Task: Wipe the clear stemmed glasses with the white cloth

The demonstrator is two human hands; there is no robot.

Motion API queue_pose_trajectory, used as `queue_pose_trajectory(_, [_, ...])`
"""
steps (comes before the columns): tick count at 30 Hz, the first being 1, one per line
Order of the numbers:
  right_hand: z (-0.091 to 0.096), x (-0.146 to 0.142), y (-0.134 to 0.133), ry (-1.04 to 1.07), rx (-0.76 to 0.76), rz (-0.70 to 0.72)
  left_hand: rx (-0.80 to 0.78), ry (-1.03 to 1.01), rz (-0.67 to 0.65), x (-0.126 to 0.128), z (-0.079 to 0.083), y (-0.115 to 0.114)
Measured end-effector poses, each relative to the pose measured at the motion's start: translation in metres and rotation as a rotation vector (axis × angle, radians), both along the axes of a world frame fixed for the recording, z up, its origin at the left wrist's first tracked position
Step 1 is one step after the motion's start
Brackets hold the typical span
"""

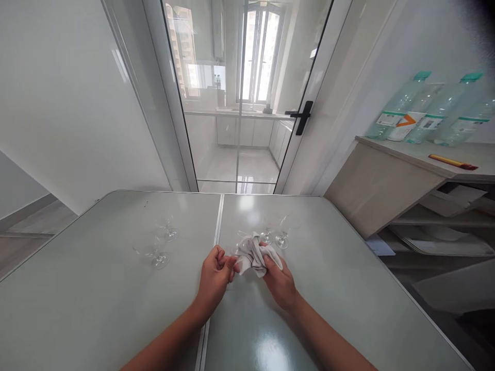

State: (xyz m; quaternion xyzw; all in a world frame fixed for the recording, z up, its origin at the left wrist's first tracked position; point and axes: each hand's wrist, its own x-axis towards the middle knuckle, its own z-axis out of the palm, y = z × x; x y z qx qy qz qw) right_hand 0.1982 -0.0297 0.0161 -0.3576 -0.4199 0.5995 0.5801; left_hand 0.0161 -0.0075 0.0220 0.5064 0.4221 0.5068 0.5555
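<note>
My left hand (217, 270) is closed, its thumb and fingers pinching a clear stemmed glass (233, 252), most of which is hidden. In my right hand (279, 278) is a crumpled white and grey cloth (253, 255), bunched against that glass. Just beyond the cloth two more clear stemmed glasses rest on the table, one glass (282, 239) to the right and another glass (266, 236) partly behind the cloth. Left of my hands are two further stemmed glasses, a nearer glass (159, 259) and a farther glass (170, 234). Their transparent bowls are hard to make out.
The grey-green table (116, 304) has a seam (218, 216) down its middle. Past its far edge is a glass door (255, 154) with a black handle (303, 117). At right stands a shelf unit (386, 180) bearing several plastic bottles (429, 121) and a yellow-red packet (452, 162).
</note>
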Motion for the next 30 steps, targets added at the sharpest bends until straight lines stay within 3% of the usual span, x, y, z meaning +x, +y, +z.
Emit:
queue_pose_trajectory(3, [-0.006,0.002,-0.004,-0.402,0.322,0.036,-0.026,0.068,0.047,-0.004,-0.002,0.003])
queue_pose_trajectory(6, [-0.004,0.008,0.001,-0.823,0.751,0.163,0.101,0.281,0.088,-0.008,-0.008,0.002])
queue_pose_trajectory(9, [0.005,0.012,0.005,-1.038,0.878,0.132,0.289,0.523,0.065,-0.011,-0.014,-0.002])
queue_pose_trajectory(12, [0.014,0.012,0.005,-0.886,0.683,0.046,0.418,0.623,-0.059,-0.01,-0.018,-0.009])
queue_pose_trajectory(17, [0.013,0.014,0.009,-0.124,-0.011,0.073,0.462,0.553,-0.11,-0.004,-0.022,-0.017])
queue_pose_trajectory(19, [0.012,0.014,0.011,0.115,-0.167,0.104,0.401,0.472,-0.095,-0.001,-0.022,-0.017])
queue_pose_trajectory(22, [0.012,0.006,0.013,0.307,-0.249,0.09,0.228,0.295,-0.108,0.001,-0.021,-0.014])
queue_pose_trajectory(25, [0.011,-0.009,0.008,0.331,-0.258,0.072,0.069,0.107,-0.08,0.003,-0.02,-0.008])
queue_pose_trajectory(30, [-0.005,-0.031,-0.005,0.205,-0.223,0.073,0.104,0.119,0.081,0.001,-0.019,0.0])
